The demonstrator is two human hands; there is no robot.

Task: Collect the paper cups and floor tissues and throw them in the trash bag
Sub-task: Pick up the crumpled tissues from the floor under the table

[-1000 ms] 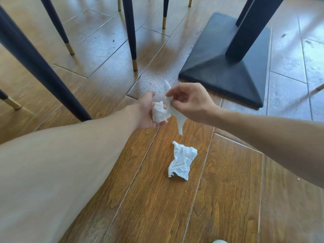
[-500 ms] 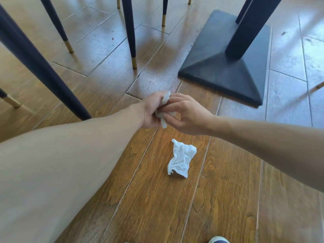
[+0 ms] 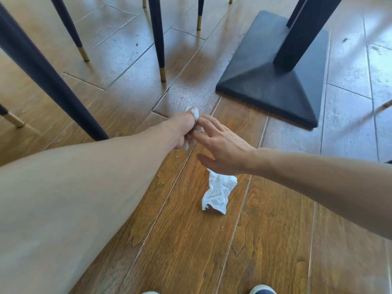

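Left hand fists wadded tissue; right hand hovers flat, fingers spread, empty.

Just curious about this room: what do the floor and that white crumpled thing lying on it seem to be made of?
Floor: looks like glossy wood-grain planks or tiles; grain, seams and window glare show. Crumpled tissue: thin, matte soft paper with many fine creases.

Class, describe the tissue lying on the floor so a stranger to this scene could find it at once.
Start at the black square table base on the wooden floor, then come toward the camera, past the open right hand. The crumpled white tissue lies loose on the boards; the other tissue is balled in the left hand.
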